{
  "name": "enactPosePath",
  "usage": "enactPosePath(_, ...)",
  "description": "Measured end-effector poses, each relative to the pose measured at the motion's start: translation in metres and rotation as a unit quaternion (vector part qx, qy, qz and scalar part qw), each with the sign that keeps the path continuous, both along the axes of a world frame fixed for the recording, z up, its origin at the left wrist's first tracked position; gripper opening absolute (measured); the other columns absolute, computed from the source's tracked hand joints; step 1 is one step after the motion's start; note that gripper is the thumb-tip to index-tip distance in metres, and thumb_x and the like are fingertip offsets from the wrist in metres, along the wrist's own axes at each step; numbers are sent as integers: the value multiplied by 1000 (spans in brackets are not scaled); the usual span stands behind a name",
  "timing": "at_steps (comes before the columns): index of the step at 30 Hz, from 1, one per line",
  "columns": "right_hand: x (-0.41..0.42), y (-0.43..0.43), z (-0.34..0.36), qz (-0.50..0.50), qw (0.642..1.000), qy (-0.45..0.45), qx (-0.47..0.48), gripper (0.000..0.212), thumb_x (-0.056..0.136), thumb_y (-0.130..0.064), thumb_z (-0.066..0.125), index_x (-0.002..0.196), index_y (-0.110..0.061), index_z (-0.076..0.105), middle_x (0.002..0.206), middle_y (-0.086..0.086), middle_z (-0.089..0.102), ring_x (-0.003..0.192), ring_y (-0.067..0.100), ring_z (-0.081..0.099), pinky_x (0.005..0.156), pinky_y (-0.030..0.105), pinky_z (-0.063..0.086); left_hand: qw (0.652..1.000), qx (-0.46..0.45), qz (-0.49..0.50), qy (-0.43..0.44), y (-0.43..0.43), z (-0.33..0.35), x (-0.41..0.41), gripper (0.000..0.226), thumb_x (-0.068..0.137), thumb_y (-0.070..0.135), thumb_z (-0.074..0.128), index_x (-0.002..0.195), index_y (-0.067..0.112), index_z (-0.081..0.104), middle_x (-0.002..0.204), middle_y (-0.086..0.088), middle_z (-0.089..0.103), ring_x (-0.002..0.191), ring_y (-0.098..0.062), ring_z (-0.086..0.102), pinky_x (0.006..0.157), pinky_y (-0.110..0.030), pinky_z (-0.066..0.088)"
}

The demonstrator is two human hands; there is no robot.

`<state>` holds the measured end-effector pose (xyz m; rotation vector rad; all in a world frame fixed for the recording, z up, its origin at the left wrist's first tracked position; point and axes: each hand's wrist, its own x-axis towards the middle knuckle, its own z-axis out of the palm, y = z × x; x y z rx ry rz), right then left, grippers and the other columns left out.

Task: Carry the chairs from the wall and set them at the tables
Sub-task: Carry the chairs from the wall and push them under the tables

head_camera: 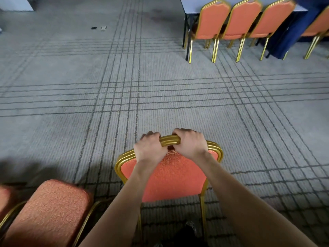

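Clamped on top rail (170, 139) of banquet chair (170, 175) with left grip (149, 148), right grip (190, 143); could clip spare chair (51, 211) beside it if swung.

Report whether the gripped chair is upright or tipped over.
Upright: the chair has backrest on top, legs pointing down; left hand and right hand grip its rail. Feet on carpet or lifted: cannot tell.

We can read no words, numbers, brands or signs here. The chair (170, 175) in front of us, the bench (191, 6) and the carpet (71, 86) bear none, and the two small items (98, 28) on the carpet are too small to tell.
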<state>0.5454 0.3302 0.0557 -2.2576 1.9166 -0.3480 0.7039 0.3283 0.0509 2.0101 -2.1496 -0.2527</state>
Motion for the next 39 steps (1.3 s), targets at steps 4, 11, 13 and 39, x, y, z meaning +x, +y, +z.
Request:
enactPosePath(4,-4,-11,-2,6,1000,-17,-16,21,90,-42,57,104,-29,67,93,-9,73,84,19,70,71,33,49,1000,15,-8,4,-11,0,2,18,90,44,52,87,25,54,85,1,67,81,-28,67,71,-36,49)
enactPosePath(11,-23,-46,-11,52,996,-74,-7,27,86,-47,60,96,-23,65,91,-4,69,85,21,67,72,37,54,998,-37,48,-4,-36,-3,-9,20,85,43,62,84,23,58,76,0,67,73,-31,67,65,-33,43)
enactPosePath(13,-21,-58,-14,24,999,-27,-32,38,88,-56,54,86,-19,63,83,0,69,78,24,66,67,35,49,996,-51,73,12,-45,-5,-12,21,78,38,66,73,21,54,65,0,63,63,-31,64,61,-31,41)
enactPosePath(39,-33,-308,-18,-92,994,12,58,55,70,-78,34,70,-25,50,70,-1,69,67,27,66,62,30,46,998,52,-15,-8,-313,-9,-23,35,84,58,60,99,27,64,88,7,67,88,-19,68,79,-31,51)
